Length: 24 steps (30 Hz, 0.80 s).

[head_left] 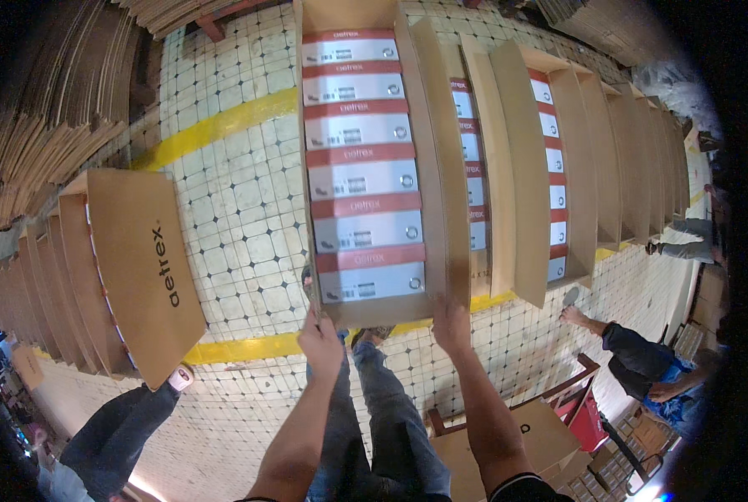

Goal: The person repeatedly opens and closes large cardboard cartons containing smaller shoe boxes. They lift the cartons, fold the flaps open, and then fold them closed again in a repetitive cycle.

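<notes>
A long, open cardboard carton (382, 314) lies in front of me, its near end at my hands. Inside is a row of several white shoe boxes (361, 178) with red edges and printed labels. My left hand (319, 341) is closed around the carton's near left corner. At the near right corner, my right hand (452, 326) grips the cardboard, fingers partly hidden behind it. Against the right side of this carton stand more open cartons (520, 167), some showing similar white and red boxes.
A carton row (143, 259) stands at left; flattened cardboard stacks (56, 109) fill the upper left. Yellow lines (248, 347) cross the tiled floor. A person (642, 364) reaches in at right; another person's leg (131, 427) is lower left. A red-framed cart (579, 410) stands lower right.
</notes>
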{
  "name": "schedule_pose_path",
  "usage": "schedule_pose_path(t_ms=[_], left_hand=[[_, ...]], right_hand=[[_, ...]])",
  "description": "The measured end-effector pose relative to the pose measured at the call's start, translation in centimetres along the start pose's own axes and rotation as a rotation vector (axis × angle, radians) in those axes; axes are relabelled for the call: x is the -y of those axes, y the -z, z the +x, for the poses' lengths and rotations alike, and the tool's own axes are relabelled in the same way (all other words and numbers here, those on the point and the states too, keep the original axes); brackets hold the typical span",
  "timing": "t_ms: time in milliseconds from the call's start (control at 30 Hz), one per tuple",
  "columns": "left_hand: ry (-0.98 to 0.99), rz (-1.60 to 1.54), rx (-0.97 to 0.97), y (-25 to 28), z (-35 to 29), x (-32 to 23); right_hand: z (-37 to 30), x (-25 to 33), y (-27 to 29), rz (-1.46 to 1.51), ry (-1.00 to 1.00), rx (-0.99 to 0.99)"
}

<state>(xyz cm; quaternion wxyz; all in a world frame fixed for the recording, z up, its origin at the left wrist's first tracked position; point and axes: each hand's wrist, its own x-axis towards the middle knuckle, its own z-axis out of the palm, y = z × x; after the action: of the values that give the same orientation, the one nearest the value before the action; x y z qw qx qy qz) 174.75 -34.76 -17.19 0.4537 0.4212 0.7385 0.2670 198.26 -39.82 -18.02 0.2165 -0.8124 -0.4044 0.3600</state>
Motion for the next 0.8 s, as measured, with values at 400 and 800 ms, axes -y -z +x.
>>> schedule_pose_path(t_ms=[400, 800], left_hand=[[-0.376, -0.409, 0.028, 5.9, 17.0, -28.5], [-0.396, -0.188, 0.044, 6.6, 24.4, -39.1]], right_hand=[[13.6, 26.0, 13.1, 0.379, 0.147, -0.349], [21.7, 33.0, 15.6, 0.272, 0.338, -0.608]])
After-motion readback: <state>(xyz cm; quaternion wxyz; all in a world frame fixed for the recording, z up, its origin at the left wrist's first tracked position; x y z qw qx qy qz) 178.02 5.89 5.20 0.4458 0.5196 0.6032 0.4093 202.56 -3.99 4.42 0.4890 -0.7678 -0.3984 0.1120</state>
